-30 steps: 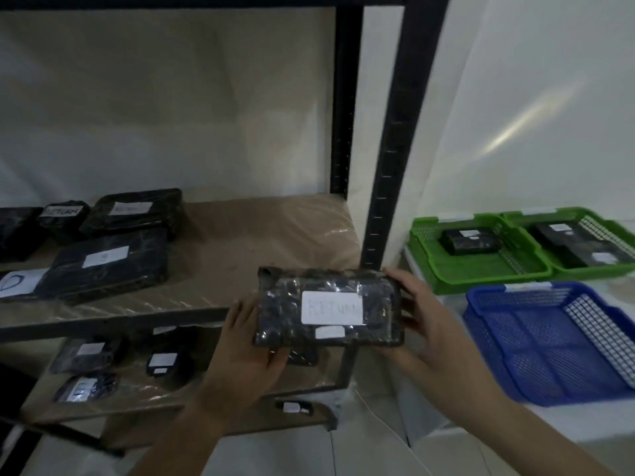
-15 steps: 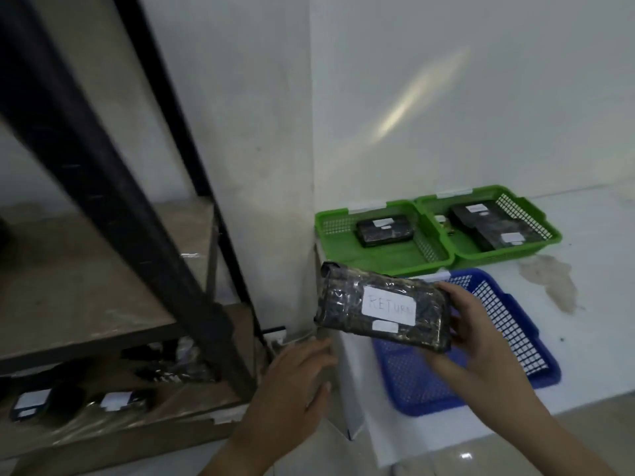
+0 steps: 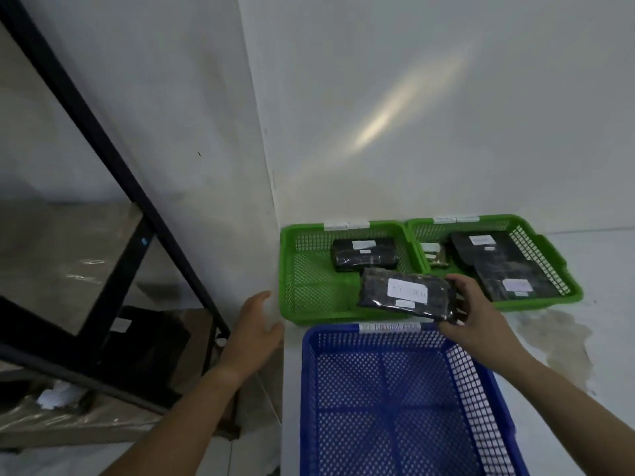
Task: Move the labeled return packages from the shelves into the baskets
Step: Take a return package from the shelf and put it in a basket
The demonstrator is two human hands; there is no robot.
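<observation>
White tabletop (image 3: 604, 255) is stretching beyond the right hand (image 3: 477, 314), which is pinching the labeled package (image 3: 407, 292), having carried it past the blue basket (image 3: 309, 372) beneath the wrist to over the left green basket (image 3: 292, 269) just ahead. The left hand (image 3: 254, 328) is hanging spread, empty. Release seems next.

Glossy plastic-wrapped package (image 3: 407, 293); perforated plastic blue basket (image 3: 405, 400).

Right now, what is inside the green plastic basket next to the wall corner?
One black wrapped package with a white label lies toward the green basket's back wall. The similar package gripped by the right hand hides its front right part.
</observation>
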